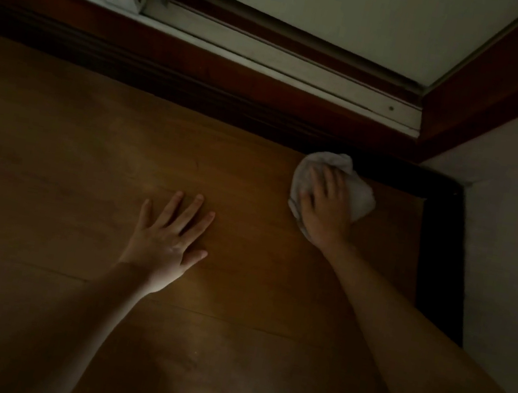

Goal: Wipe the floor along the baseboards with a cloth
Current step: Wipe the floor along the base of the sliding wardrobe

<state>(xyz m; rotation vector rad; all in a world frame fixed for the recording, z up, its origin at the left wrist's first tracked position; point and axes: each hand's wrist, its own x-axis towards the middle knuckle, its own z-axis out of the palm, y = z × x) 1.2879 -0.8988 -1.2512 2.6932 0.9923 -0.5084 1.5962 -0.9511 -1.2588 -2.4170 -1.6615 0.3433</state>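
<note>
The right hand point(324, 207) presses spread fingers on the bunched cloth point(362, 196) touching the baseboard point(198, 97); soft and light, it probably needs pressing from above.

Hands: two, a left hand point(164, 242) laid flat with its fingers spread and a right hand point(326, 204) pressing down.
Bare forearms: two, one behind each hand.
Cloth point(359, 192): one, white and crumpled, under the right hand.
Wooden floor point(70, 147): one, brown boards.
Dark baseboards: two runs, a far baseboard point(167, 81) and a right-side baseboard point(442, 261), meeting at one corner.
Sliding-door track point(274, 58): one pale rail above the far baseboard.
Pale wall point(517, 239): one, at right.
</note>
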